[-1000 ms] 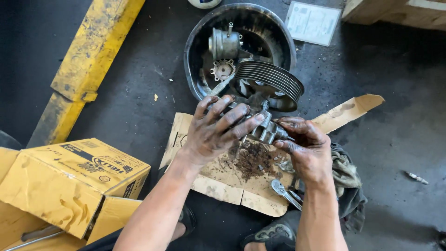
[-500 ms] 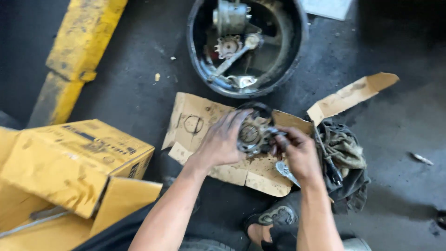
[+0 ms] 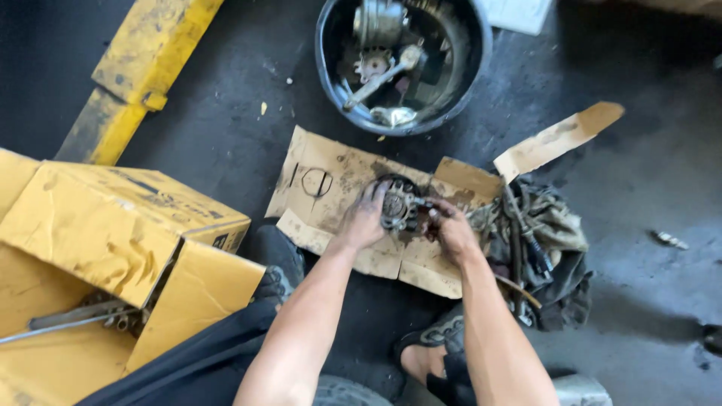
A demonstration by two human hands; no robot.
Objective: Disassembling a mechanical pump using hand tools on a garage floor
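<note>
A greasy metal pump-like part (image 3: pixel 396 207) is held between the left hand (image 3: pixel 364 219) and the right hand (image 3: pixel 449 229), low over a flattened sheet of cardboard (image 3: pixel 325 188) spread on the dark floor (image 3: pixel 226 135). The part is gripped from 9 o'clock by the left hand, fingers curled over its rim, and from 3 o'clock by the right hand, closed on its side; this 2-sided grip appears to steady it, while the cardboard beneath seems placed to catch grime, as its brown stain suggests. The part is shown as a round, dark, dirt-caked casting with a paler toothed hub at its centre; finer detail cannot be told. At 3 o'clock of the hands a heap of soiled rags (image 3: pixel 549 248) is seen touching the cardboard. At 9 o'clock an open yellow carton (image 3: pixel 113 225) is set, with metal tools (image 3: pixel 75 319) in it. At 12 o'clock, beyond the cardboard, a round black basin (image 3: pixel 475 68) holding several loose metal parts is placed. At 10 o'clock a yellow steel beam (image 3: pixel 143 68) is laid across the floor.
</note>
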